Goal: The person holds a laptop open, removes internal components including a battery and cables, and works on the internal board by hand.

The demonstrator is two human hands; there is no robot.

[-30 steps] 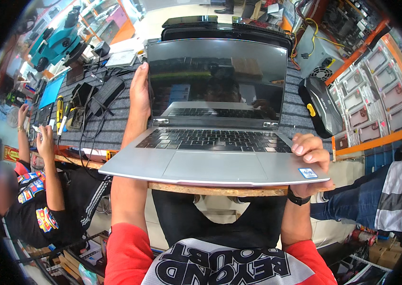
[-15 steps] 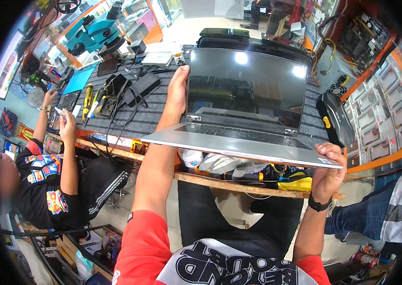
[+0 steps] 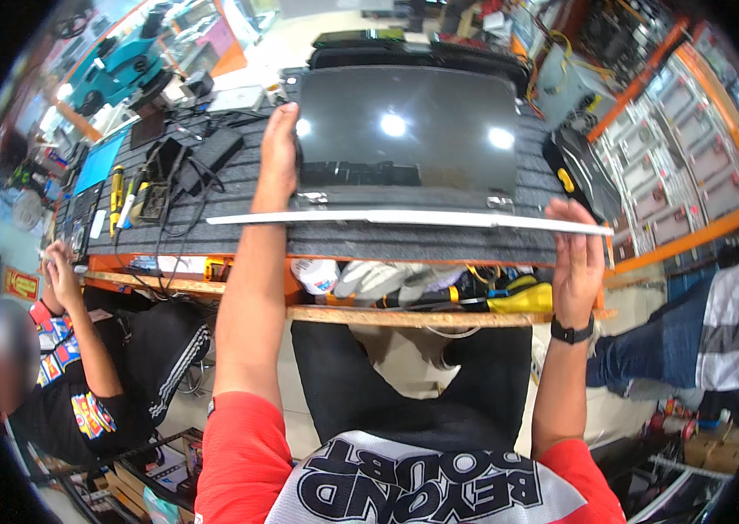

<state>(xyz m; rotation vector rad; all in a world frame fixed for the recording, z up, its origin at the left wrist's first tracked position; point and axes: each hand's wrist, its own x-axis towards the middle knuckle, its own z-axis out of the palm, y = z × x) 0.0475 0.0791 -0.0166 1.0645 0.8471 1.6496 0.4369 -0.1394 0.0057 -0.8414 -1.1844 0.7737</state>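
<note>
An opened silver laptop [image 3: 409,144] is held up over the bench, its dark screen facing me and its base seen almost edge-on as a pale strip. My left hand [image 3: 279,144] grips the left edge of the screen, fingers out of sight behind it. Around the right front corner of the base is my right hand [image 3: 576,253], fingers fairly straight and somewhat blurred against the edge. The keyboard is hidden at this tilt.
On the grey ribbed bench mat [image 3: 234,188] lie a yellow screwdriver [image 3: 116,196], black adapters with cables and a blue mat [image 3: 100,162]. A black-and-yellow case [image 3: 583,179] is at right. Below, an open drawer holds gloves [image 3: 396,279]. A co-worker's hands [image 3: 59,271] are at left.
The laptop has tilted so its base is now edge-on and the keyboard has gone from sight. My view has shifted, and the co-worker's hands have come together.
</note>
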